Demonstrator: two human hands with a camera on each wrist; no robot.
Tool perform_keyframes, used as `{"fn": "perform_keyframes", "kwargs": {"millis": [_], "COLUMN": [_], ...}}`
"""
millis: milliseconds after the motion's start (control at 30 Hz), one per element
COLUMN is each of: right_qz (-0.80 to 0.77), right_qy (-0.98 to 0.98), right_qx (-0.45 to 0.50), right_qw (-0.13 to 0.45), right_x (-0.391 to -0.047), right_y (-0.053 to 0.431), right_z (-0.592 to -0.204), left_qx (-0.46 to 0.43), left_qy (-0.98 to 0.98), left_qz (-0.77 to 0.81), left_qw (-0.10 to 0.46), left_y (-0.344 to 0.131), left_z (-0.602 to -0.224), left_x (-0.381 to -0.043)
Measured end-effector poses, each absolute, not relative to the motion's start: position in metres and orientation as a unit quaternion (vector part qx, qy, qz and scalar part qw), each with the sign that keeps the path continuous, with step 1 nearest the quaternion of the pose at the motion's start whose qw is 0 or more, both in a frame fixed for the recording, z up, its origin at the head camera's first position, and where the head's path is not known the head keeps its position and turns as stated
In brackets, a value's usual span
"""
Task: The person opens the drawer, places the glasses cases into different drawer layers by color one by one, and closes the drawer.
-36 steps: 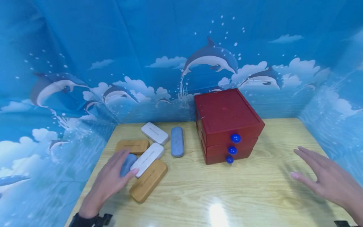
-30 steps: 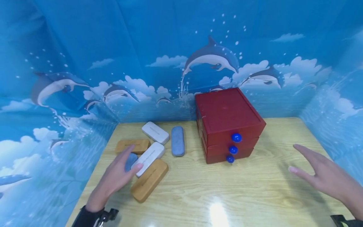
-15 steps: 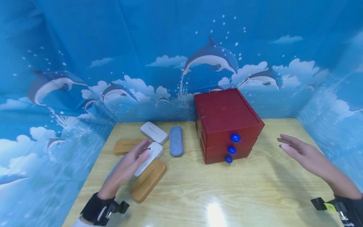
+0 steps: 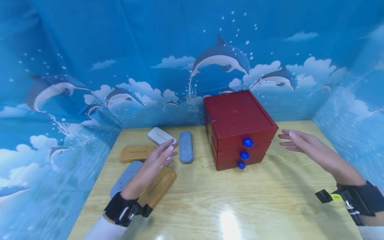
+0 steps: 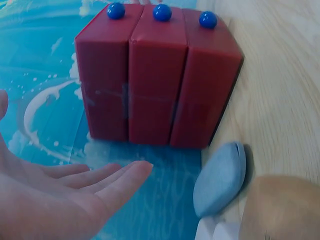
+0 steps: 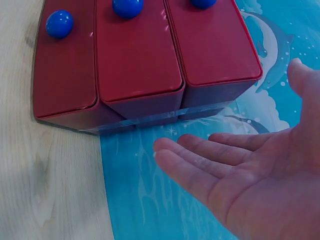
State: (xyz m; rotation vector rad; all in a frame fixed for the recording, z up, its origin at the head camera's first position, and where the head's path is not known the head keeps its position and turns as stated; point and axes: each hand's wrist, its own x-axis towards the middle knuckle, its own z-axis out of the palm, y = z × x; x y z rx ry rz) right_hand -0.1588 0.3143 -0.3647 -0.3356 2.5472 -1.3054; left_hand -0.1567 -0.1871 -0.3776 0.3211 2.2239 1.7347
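A red drawer cabinet [image 4: 240, 115] with three stacked drawers and blue knobs [image 4: 247, 142] stands at the back of the table, its drawers closed. My left hand [image 4: 153, 163] hovers above the glasses cases, fingers extended and holding nothing. It hides most of one white case and part of a tan glasses case [image 4: 159, 186]. A blue glasses case [image 4: 186, 146] lies between that hand and the cabinet. To the cabinet's right, my right hand [image 4: 306, 143] is in the air with straight fingers pointing at its side. In the right wrist view the right palm [image 6: 260, 175] holds nothing.
Another white case [image 4: 160, 136], a tan case [image 4: 136, 154] and a second blue case [image 4: 126, 178] lie on the left of the wooden table [image 4: 204, 200]. A blue dolphin-print cloth [image 4: 168, 40] hangs behind and along both sides.
Both hands have moved forward and inward: the left one rightward over the cases, the right one leftward to beside the cabinet. The cabinet and cases stay in place.
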Motion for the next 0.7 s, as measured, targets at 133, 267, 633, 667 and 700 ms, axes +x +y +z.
{"fn": "perform_keyframes", "kwargs": {"millis": [133,267,633,667,700], "right_qz": [-0.454,-0.48,-0.546,-0.55,-0.555], "right_qy": [0.874,0.86,0.819,0.816,0.812], "right_qx": [-0.111,-0.113,-0.112,-0.114,-0.114], "right_qw": [0.132,0.131,0.133,0.137,0.141], "right_x": [-0.168,-0.175,-0.197,-0.199,-0.201], "right_y": [0.31,0.304,0.286,0.285,0.284], "right_z": [-0.363,-0.361,-0.356,-0.355,-0.354], "left_qx": [0.095,0.093,0.096,0.097,0.101], "left_qy": [0.766,0.765,0.766,0.765,0.763], "left_qz": [0.615,0.614,0.6,0.6,0.602], "left_qw": [0.161,0.172,0.209,0.212,0.211], "left_y": [-0.175,-0.163,-0.123,-0.119,-0.115], "left_z": [-0.378,-0.377,-0.367,-0.366,-0.366], "left_x": [-0.16,-0.163,-0.175,-0.176,-0.178]}}
